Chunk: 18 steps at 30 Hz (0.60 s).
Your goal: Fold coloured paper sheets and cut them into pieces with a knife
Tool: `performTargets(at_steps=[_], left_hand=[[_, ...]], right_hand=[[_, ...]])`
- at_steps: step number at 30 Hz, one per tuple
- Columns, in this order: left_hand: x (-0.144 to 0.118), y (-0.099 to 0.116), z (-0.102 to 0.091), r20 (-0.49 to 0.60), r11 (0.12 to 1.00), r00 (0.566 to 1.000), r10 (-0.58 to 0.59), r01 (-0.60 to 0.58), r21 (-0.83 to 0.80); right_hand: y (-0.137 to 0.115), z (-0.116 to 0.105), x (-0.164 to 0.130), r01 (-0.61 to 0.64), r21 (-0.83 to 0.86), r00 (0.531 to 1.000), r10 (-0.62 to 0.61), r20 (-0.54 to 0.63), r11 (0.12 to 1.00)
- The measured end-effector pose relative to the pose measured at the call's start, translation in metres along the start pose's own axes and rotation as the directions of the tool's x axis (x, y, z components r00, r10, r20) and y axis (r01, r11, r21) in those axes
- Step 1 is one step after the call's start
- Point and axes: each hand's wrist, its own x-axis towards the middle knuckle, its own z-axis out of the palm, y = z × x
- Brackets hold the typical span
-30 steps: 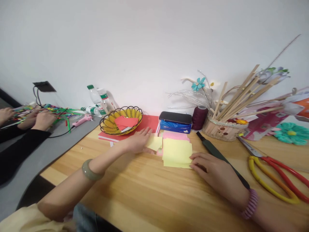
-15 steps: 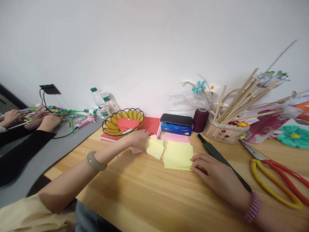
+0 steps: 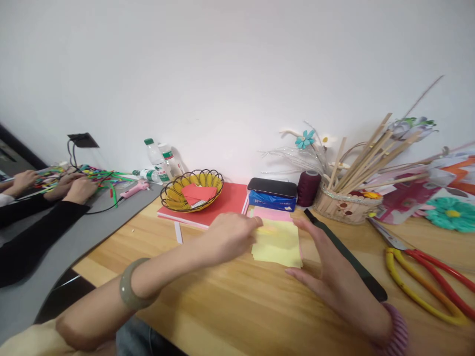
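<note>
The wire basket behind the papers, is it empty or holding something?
Holding something: the wire basket has folded red paper lying inside it.

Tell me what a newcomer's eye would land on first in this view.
Probably the stack of yellow paper mid-table, with the left hand on its left edge and the right hand open at its right edge. Next, the big scissors with yellow and red handles lying at the right, and the yellow wire basket holding red paper behind the hands. Another person's hands work among colourful strips at far left.
</note>
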Motion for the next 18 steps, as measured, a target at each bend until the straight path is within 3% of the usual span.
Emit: performTargets(at_steps=[2,4,8,10,12,14,18], left_hand=[[0.008,0.012,0.007,-0.041,0.994,0.994,0.102,-0.101,0.03],[0.017,0.018,0.016,-0.084,0.988,0.986,0.147,-0.151,-0.04],[0.028,0.017,0.036,-0.232,0.905,0.97,-0.072,-0.034,-0.425],[0.03,0.015,0.048,-0.262,0.767,0.938,-0.228,0.008,-0.642],[0.031,0.014,0.061,-0.218,0.543,0.907,-0.361,0.015,-0.839],[0.034,0.016,0.074,-0.15,0.363,0.895,-0.421,0.014,-0.932],[0.04,0.023,0.089,-0.108,0.204,0.875,-0.472,-0.01,-0.979]], right_hand=[[-0.003,0.003,0.001,-0.033,0.104,0.997,0.039,-0.06,0.994],[0.0,0.005,0.002,-0.091,0.165,0.993,0.103,-0.065,0.982],[0.013,0.006,0.003,-0.187,0.223,0.977,0.204,-0.055,0.957],[0.018,0.008,0.004,-0.234,0.269,0.965,0.257,-0.053,0.934],[0.02,0.012,0.003,-0.269,0.326,0.954,0.297,-0.037,0.906],[0.022,0.018,0.002,-0.289,0.389,0.946,0.322,-0.022,0.875],[0.024,0.029,0.002,-0.319,0.455,0.929,0.37,-0.024,0.831]])
